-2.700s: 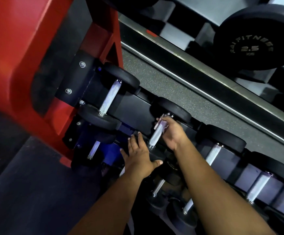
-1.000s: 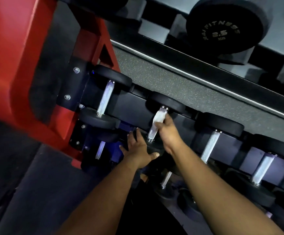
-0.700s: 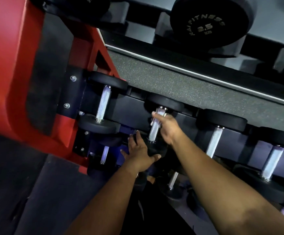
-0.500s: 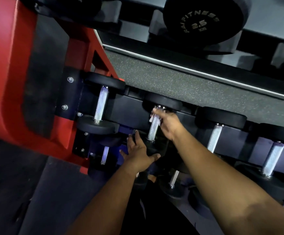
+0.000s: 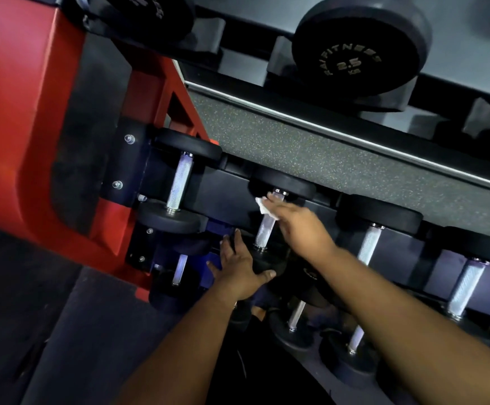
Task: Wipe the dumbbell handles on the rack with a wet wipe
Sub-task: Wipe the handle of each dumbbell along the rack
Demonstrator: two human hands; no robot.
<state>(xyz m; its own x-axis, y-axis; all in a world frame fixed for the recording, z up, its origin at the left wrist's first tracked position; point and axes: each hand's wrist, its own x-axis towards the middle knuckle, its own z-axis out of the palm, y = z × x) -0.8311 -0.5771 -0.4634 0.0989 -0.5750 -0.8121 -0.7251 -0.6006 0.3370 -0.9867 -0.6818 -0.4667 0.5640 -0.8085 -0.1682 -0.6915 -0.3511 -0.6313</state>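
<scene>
The right hand [image 5: 297,226] lay across the upper part of a dumbbell handle [image 5: 264,233], its fingers stretched nearly straight and pressing a white wet wipe [image 5: 264,206] against the metal; the hand was blurred, and whether any finger curled behind the bar could not be told. The wipe showed as a crumpled white edge at about 10 o'clock from the hand, just below the dumbbell's far black head [image 5: 281,182]. The bare knurled stretch of the handle ran from under the hand toward 7 o'clock. At that lower end the left hand [image 5: 239,268] rested flat, fingers spread and straight, thumb out to 3 o'clock, on the dumbbell's near black head [image 5: 267,260], gripping nothing. This dumbbell was the second from the left on the middle tier of the rack [image 5: 229,197]. At 9 o'clock from the hands stood the first dumbbell [image 5: 179,182], beside the red upright [image 5: 18,112] of the frame. At 3 o'clock two further dumbbells followed on the same tier, the third dumbbell [image 5: 370,244] partly behind the right forearm and the fourth dumbbell [image 5: 462,287] beyond it. At 12 o'clock, on the upper tier, sat a black dumbbell head marked 2.5 [image 5: 354,51]. Smaller dumbbells [image 5: 296,317] lay on the lower tier at 6 o'clock.
</scene>
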